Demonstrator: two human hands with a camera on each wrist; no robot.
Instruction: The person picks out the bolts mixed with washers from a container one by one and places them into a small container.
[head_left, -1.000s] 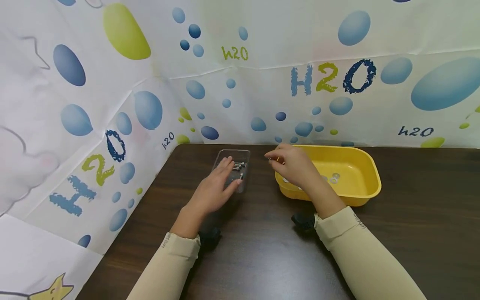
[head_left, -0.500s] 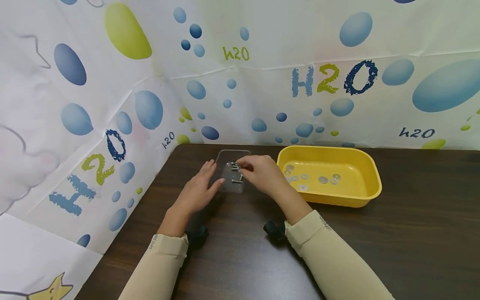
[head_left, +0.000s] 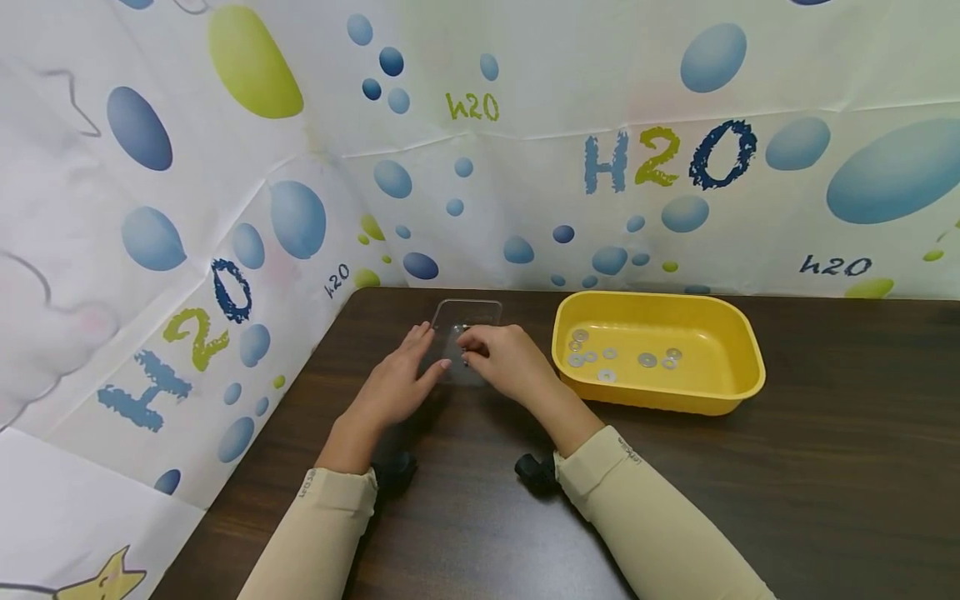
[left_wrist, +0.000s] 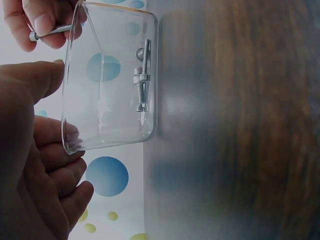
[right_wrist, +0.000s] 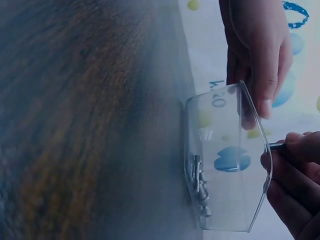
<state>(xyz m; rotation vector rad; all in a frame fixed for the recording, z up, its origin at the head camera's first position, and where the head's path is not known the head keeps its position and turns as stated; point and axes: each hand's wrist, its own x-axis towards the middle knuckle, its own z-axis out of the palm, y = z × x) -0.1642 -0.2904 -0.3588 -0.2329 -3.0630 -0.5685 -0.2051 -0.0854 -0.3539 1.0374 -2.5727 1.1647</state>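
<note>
In the head view, my left hand (head_left: 393, 379) rests against the left side of a clear plastic box (head_left: 468, 304), its fingers fairly straight. In the left wrist view, its fingertips touch the box rim. My right hand (head_left: 513, 358) is at the box's right, over the opening. Between thumb and fingers it pinches a metal bolt (left_wrist: 50, 32), which also shows in the right wrist view as a dark shank (right_wrist: 276, 146). Several more bolts (left_wrist: 142, 80) lie on the box floor, some crossing each other. In the head view my right hand hides most of them.
Right of the box stands a yellow plastic bin (head_left: 738, 350), with several flat metal washers (head_left: 647, 360) scattered inside. Both stand near the back edge of the dark wooden table (head_left: 480, 517). A white patterned sheet (head_left: 525, 200) rises behind and to the left.
From beside the yellow bin, my right hand has moved left to the clear box, dipped to the bolts and now holds one. The left hand has shifted slightly left and nearer.
</note>
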